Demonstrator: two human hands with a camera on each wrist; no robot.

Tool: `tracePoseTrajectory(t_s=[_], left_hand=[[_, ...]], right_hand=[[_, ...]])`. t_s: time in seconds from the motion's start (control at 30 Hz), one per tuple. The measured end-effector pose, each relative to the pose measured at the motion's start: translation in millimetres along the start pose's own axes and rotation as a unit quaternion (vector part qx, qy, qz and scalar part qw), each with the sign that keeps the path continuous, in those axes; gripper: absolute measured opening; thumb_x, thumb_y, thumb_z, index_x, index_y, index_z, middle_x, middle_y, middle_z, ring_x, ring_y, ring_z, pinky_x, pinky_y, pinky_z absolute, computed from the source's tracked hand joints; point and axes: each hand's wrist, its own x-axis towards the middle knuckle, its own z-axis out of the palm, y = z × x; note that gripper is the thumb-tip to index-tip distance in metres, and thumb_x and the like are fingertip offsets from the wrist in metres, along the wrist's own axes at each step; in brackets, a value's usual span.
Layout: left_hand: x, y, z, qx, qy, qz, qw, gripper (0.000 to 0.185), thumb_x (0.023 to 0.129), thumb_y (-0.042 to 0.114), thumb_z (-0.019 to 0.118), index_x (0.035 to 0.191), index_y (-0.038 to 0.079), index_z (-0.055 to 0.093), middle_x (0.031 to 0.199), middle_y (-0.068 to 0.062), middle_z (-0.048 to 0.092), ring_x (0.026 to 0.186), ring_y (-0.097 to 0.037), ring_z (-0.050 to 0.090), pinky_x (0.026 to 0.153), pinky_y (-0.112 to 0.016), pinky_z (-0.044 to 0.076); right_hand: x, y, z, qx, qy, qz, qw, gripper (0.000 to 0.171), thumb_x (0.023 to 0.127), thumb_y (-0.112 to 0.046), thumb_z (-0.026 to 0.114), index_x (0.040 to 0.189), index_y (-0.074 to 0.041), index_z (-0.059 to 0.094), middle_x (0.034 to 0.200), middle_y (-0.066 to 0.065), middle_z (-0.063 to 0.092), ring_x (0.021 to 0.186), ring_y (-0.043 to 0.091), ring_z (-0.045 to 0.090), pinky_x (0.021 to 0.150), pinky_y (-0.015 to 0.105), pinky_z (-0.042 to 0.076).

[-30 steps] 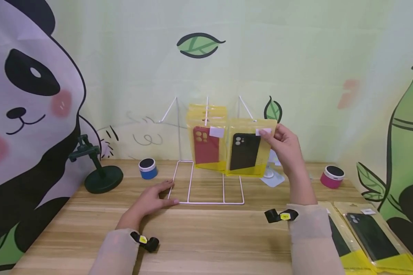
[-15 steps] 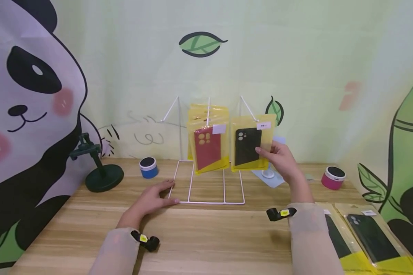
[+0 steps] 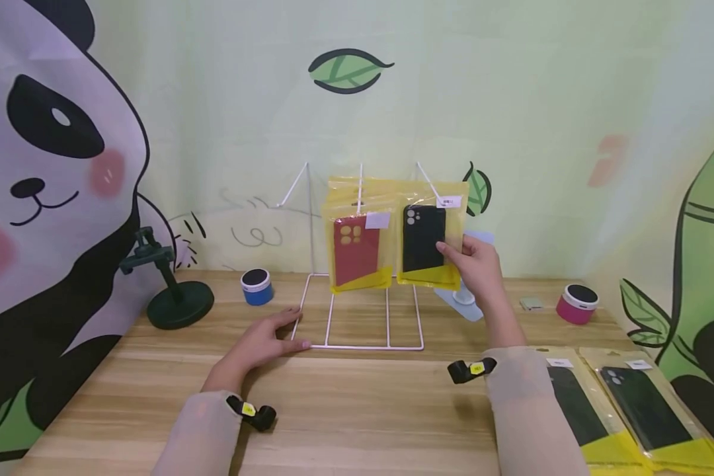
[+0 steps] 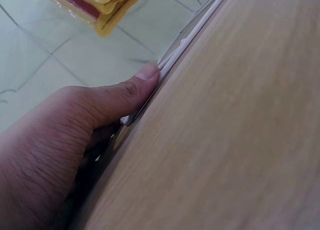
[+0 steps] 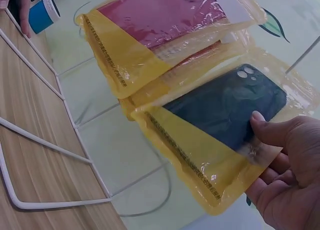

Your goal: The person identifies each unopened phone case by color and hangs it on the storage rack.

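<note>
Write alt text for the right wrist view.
The right hand pinches a yellow packet holding a black phone case, beside a packet with a red case. A white wire rack rests on the wooden table.

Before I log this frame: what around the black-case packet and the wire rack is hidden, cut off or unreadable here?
- Whether the black-case packet already hangs on its hook: head view too small, right wrist view cut off at the top.
- White label text: too small.
- Right hand fingers behind the packet: hidden by it.
- Left hand fingers at the wire rack base: thumb and palm cover them in the left wrist view.
</note>
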Motion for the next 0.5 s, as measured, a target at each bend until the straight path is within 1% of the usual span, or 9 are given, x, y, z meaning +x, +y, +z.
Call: tracePoseTrajectory(t_s=[0.2,0.37,0.5], left_hand=[[-0.7,2.2,-1.2,-0.003,0.002,0.013,0.9999,0.087,0.081,0.061,0.075,0.15,0.014,0.049,0.157,-0.01,0.041,0.146,-0.034,0.035,0.117,-0.056,0.028],[-1.1,4.4,-2.2,-0.011,0.004,0.013,0.9998,0.086,0.081,0.058,0.077,0.149,0.013,0.051,0.157,-0.01,0.042,0.146,-0.033,0.035,0.117,-0.054,0.028],[0.2,3.1,-2.1,-0.004,0.002,0.008,1.0,0.086,0.081,0.06,0.077,0.15,0.015,0.05,0.158,-0.009,0.041,0.146,-0.033,0.035,0.117,-0.054,0.028]], right_hand=[[0.0,-0.8,0.4,-0.012,0.011,0.011,1.0,0.049,0.092,-0.036,0.074,0.123,0.001,0.068,0.118,0.019,0.071,0.107,0.032,0.069,0.09,0.033,0.055],[1.3,-1.2,-2.2,-0.024,0.008,-0.002,1.0,0.049,0.094,-0.037,0.072,0.124,0.002,0.066,0.121,0.02,0.07,0.111,0.032,0.067,0.095,0.038,0.052],[1.0,-4.0,-5.8,-0.032,0.004,-0.007,0.999,0.048,0.096,-0.036,0.07,0.128,0.0,0.065,0.124,0.019,0.068,0.113,0.031,0.066,0.1,0.042,0.05]])
